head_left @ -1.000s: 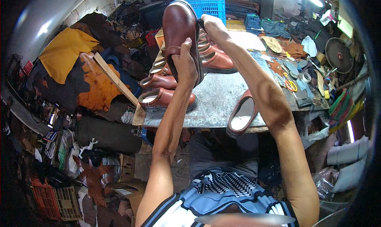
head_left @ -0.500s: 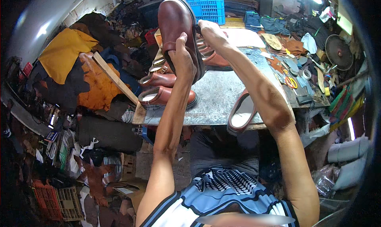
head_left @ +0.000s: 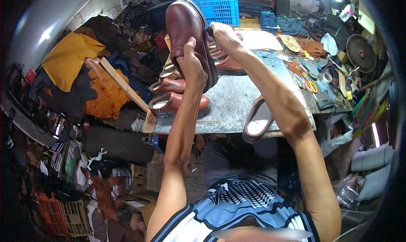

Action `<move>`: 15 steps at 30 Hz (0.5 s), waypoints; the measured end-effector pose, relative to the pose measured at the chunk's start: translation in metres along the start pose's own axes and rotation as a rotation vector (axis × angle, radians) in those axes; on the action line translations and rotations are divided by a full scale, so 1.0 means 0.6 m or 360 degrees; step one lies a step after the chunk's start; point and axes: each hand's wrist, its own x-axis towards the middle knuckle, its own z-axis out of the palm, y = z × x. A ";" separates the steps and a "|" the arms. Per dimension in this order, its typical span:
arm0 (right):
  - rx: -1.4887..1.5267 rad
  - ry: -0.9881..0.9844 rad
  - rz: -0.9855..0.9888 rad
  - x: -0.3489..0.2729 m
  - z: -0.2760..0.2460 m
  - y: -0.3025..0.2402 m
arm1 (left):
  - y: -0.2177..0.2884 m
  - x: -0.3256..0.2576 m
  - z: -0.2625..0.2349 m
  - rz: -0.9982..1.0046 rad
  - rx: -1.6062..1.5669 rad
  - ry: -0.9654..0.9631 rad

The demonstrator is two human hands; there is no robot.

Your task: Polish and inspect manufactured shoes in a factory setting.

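Observation:
A dark brown leather clog [head_left: 182,22] is held up over the worktable, toe pointing away, in the grip of my left hand [head_left: 192,66]. Its thumb lies on the upper, near the opening. My right hand [head_left: 224,35] is closed beside the clog's right sole edge. Something small and dark shows at its fingertips, too small to name. Below my left forearm a lighter brown clog [head_left: 171,103] sits on the table, with another clog [head_left: 169,86] behind it. Partly behind my right arm are a brown shoe [head_left: 230,65] and, at the front edge, a clog [head_left: 255,123].
The worktable [head_left: 228,98] has a grey, worn top. A blue crate [head_left: 215,8] stands behind it. Orange-handled scissors [head_left: 311,86] and a tape roll [head_left: 327,77] lie at the right, near a round fan [head_left: 361,54]. Leather pieces [head_left: 69,58] and a wooden plank [head_left: 122,84] are at the left.
The clog in my left hand has shifted slightly left and down. My right hand stays close by its sole edge, almost unmoved.

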 end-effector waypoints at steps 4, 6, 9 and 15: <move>0.0185 0.0203 0.0125 0.012 -0.027 -0.023 | 0.002 -0.022 -0.009 -0.0002 0.0044 -0.0057; 0.0165 0.0227 0.0012 0.033 -0.037 -0.016 | -0.009 -0.022 -0.026 -0.0095 0.0231 -0.0109; 0.0127 0.0207 0.0081 0.034 -0.046 -0.038 | -0.008 -0.028 -0.043 -0.0103 0.0310 -0.0163; -0.0024 0.0292 -0.0076 0.035 -0.065 -0.022 | -0.004 -0.039 -0.031 -0.0113 0.0371 -0.0229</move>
